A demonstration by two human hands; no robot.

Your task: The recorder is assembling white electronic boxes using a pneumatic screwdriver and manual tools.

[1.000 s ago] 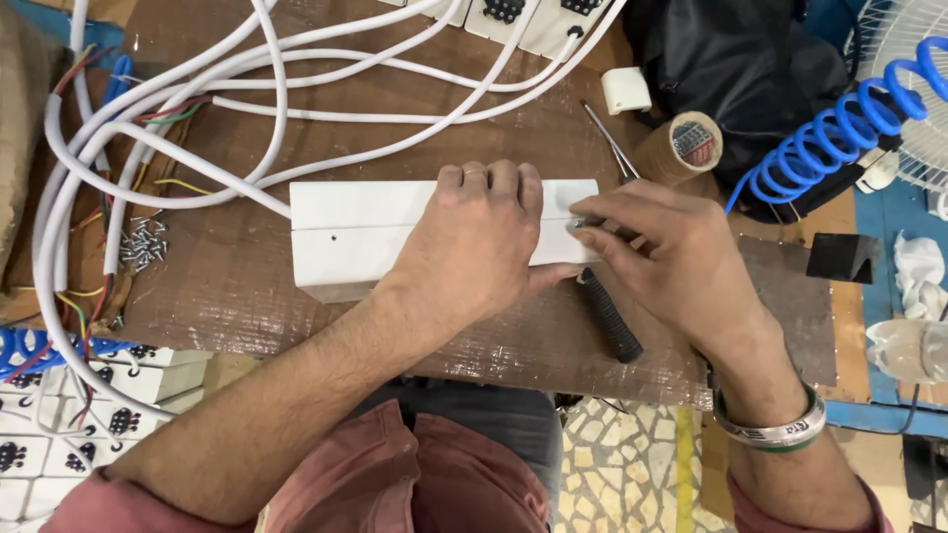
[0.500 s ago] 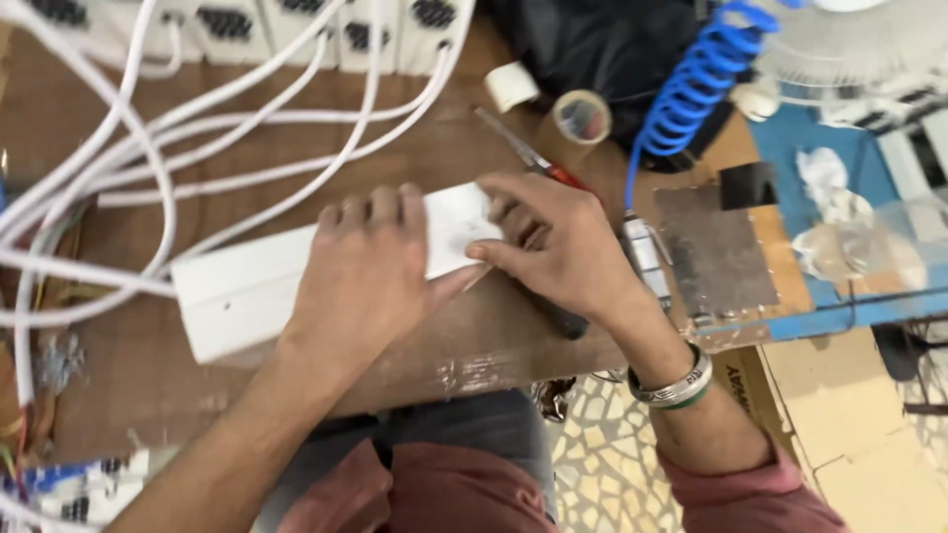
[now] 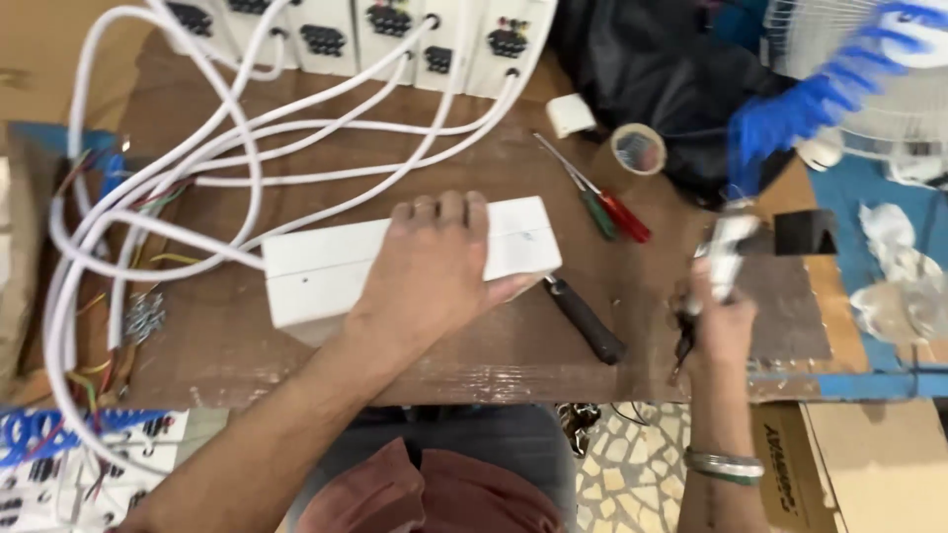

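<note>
My left hand [image 3: 430, 266] lies flat on top of a long white plastic box [image 3: 316, 271] on the brown worktop and presses it down. My right hand [image 3: 719, 321] is at the right edge of the worktop, closed around the grip of a metal air tool [image 3: 724, 255] joined to a blue coiled hose [image 3: 800, 109]. A dark-handled tool [image 3: 586, 320] lies just right of the box, beside my left thumb.
White cables [image 3: 247, 148] loop across the left and back of the worktop to a row of white socket boxes [image 3: 395, 30]. A red and a green screwdriver [image 3: 607, 209], a tape roll [image 3: 638, 149], a small white block [image 3: 571, 114] and a fan [image 3: 859, 59] lie behind.
My right hand has left the box end, swung to the right edge and taken hold of the air tool. My left hand stays on the box. The view has shifted.
</note>
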